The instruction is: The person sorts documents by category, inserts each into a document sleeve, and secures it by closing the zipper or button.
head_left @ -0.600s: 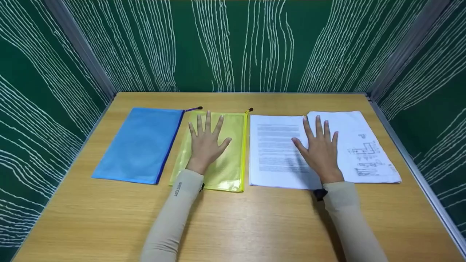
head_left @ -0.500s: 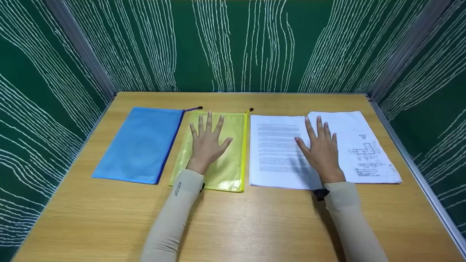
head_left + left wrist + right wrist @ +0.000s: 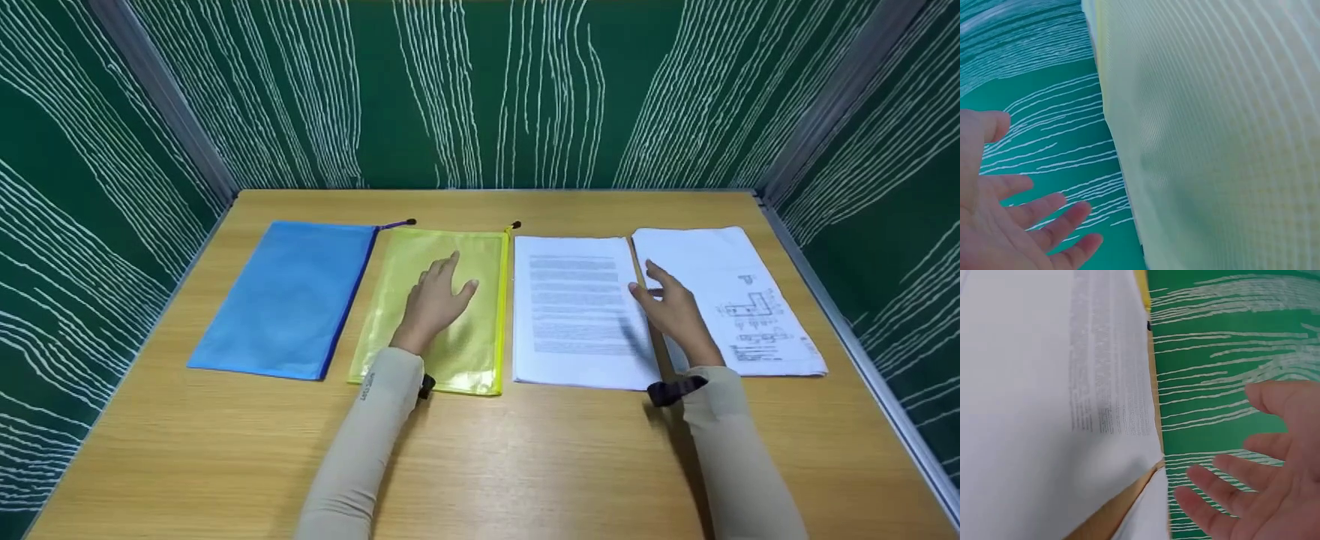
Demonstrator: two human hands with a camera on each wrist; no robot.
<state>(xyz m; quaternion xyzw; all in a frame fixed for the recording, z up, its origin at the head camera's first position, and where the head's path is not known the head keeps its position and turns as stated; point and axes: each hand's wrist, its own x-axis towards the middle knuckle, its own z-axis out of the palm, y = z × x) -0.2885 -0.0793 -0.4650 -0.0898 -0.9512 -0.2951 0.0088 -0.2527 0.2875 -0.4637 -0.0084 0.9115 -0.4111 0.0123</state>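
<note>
Over the yellow zip pouch (image 3: 480,322), my left hand (image 3: 435,304) hovers with loosely spread fingers; in the left wrist view its palm (image 3: 994,225) holds nothing. My right hand (image 3: 679,315) is above the gap between two paper stacks, turned partly on its side, fingers relaxed. The left paper stack (image 3: 574,300) carries printed text lines. On the right paper stack (image 3: 697,251) a technical drawing shows. In the right wrist view the right hand (image 3: 1275,478) is apart from the sheets, nothing between its fingers.
A blue zip pouch (image 3: 289,300) with a purple zipper pull (image 3: 397,223) lies at the left of the wooden table (image 3: 525,465). Green walls (image 3: 480,90) with white wavy lines stand at the back and both sides. Each wrist wears a dark band.
Both hands have turned from palm-down with spread fingers to partly sideways, fingers closer together. The right hand has shifted slightly right. Pouches and papers stay where they were.
</note>
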